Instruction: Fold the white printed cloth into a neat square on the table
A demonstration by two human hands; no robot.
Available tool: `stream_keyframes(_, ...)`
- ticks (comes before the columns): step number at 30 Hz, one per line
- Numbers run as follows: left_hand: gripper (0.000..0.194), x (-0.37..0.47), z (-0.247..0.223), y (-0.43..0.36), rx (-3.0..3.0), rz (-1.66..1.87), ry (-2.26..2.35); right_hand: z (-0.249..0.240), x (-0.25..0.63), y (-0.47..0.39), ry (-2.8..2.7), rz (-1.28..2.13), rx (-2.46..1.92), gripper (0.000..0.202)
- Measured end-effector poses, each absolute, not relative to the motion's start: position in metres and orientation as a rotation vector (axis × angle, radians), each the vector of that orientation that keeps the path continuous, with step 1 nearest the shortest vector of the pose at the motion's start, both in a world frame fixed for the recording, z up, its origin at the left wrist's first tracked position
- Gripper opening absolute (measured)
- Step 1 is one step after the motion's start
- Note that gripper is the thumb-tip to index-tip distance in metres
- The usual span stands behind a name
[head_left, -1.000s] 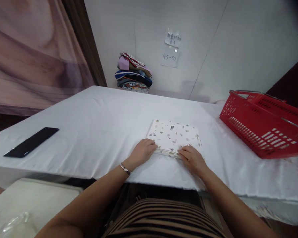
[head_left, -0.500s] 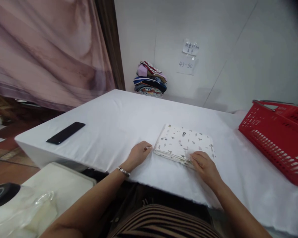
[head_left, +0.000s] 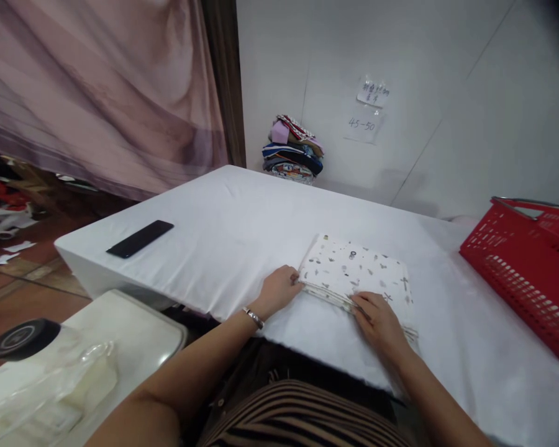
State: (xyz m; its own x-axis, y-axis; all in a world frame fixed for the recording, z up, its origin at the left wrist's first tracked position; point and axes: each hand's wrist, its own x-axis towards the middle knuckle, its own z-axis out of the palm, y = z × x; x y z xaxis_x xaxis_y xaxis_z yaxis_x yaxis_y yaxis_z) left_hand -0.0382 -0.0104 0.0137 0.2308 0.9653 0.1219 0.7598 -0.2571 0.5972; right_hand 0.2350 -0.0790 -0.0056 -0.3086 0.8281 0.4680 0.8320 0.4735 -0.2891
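Note:
A folded white cloth (head_left: 354,267) with small grey and dark prints lies on the white-covered table (head_left: 242,223) in front of me. My left hand (head_left: 280,288), with a silver bracelet at the wrist, pinches the cloth's near left corner. Over its near edge, right of the middle, my right hand (head_left: 377,320) has thumb and fingers closed on the layered edge. Several layers show along that near edge.
A red plastic basket (head_left: 531,273) stands at the right. A black phone (head_left: 140,239) lies at the table's left. Folded clothes (head_left: 292,152) are piled by the wall. At lower left, a white surface (head_left: 135,329) holds clear plastic and a black-lidded object (head_left: 25,339).
My left hand has moved right onto the cloth's corner and closed on it. The fingers of my right hand have shifted slightly along the near edge. The whole view has shifted a little.

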Motion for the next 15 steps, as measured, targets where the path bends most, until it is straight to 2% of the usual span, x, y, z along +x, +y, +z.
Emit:
stream_keyframes(6,0.005,-0.0369,0.0126,-0.0085,1.944,0.704,1.625,-0.0069,0.2335,-0.0825,-2.145,-0.005,-1.363,0.024)
stream_keyframes(15,0.009,-0.0434,0.0159,-0.0073,1.927,0.671,1.575,-0.0107,0.2331,-0.0829,-2.138,-0.025,-1.365,0.025)
